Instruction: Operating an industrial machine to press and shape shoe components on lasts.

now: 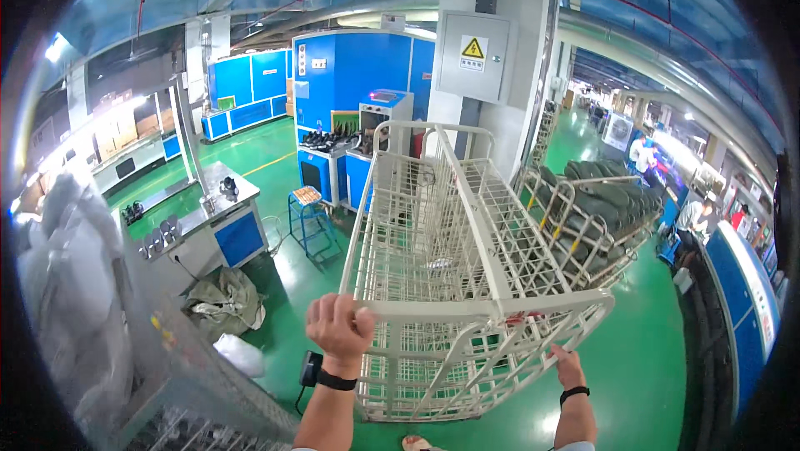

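A tall cream-white wire rack cart [433, 311] stands right in front of me, its barred shelves running away from me on both sides of a central beam. My left hand [340, 328] is closed around the near left corner of its top frame. Lower down on the right, my right hand [568, 366] grips the curved side rail of the same cart, fingers partly hidden behind it. Both wrists carry black bands, and a small black box [311, 368] sits beside the left one. The shelves of the cart that I can see look bare.
A grey pillar with an electrical box [473, 55] rises behind the cart. On the right stands another rack loaded with dark green pieces [596, 201]. A blue stool [310, 216], a workbench [225, 214] and cloth bundles [223, 301] lie left. People work at the far right.
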`<state>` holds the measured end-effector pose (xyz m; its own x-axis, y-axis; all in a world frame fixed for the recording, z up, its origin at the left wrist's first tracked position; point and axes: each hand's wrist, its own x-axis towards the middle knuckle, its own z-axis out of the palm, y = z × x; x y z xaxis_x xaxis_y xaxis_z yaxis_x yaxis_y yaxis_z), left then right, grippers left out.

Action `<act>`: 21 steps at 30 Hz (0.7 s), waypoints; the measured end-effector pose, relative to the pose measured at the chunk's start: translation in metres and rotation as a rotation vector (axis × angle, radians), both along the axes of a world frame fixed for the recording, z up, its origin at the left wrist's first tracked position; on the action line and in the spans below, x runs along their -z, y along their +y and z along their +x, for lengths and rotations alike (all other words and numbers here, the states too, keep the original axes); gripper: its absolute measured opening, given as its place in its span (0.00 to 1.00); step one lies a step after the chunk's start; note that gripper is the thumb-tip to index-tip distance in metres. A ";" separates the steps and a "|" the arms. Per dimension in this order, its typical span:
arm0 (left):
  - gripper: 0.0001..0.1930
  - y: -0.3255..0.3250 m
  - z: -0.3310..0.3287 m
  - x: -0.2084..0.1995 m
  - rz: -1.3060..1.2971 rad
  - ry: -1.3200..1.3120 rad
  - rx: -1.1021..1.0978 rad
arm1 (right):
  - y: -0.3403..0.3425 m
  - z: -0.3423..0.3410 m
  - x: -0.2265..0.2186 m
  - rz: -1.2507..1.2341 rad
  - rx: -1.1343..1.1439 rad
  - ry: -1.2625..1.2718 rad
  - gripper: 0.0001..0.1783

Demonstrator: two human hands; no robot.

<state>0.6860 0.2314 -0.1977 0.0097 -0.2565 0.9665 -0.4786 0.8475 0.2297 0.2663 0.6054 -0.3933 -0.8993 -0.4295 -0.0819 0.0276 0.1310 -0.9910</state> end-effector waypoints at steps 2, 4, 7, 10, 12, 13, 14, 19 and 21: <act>0.18 -0.056 0.001 0.005 -0.026 0.005 -0.088 | -0.043 0.001 0.002 -0.062 -0.082 -0.002 0.10; 0.15 -0.124 0.005 0.011 -0.030 0.031 -0.053 | -0.091 0.021 0.004 -0.078 -0.151 -0.013 0.07; 0.12 -0.228 0.009 0.008 0.008 0.123 0.030 | -0.154 0.060 0.004 0.013 -0.205 0.028 0.08; 0.19 -0.329 0.019 0.007 -0.040 0.123 0.070 | -0.218 0.097 -0.012 0.157 -0.349 0.071 0.09; 0.23 -0.393 0.024 0.013 0.027 0.137 0.109 | -0.265 0.118 -0.027 0.255 -0.550 0.176 0.11; 0.27 -0.422 0.017 0.017 0.092 0.165 0.161 | -0.281 0.118 -0.010 0.257 -0.537 0.175 0.11; 0.27 -0.450 0.007 0.018 0.091 0.166 0.174 | -0.295 0.120 0.017 0.236 -0.550 0.309 0.11; 0.25 -0.545 -0.023 0.028 0.126 0.227 0.277 | -0.356 0.140 0.082 0.473 -0.472 0.824 0.16; 0.13 -0.558 -0.027 0.024 0.083 0.210 0.275 | -0.378 0.152 0.076 0.576 -0.413 0.630 0.16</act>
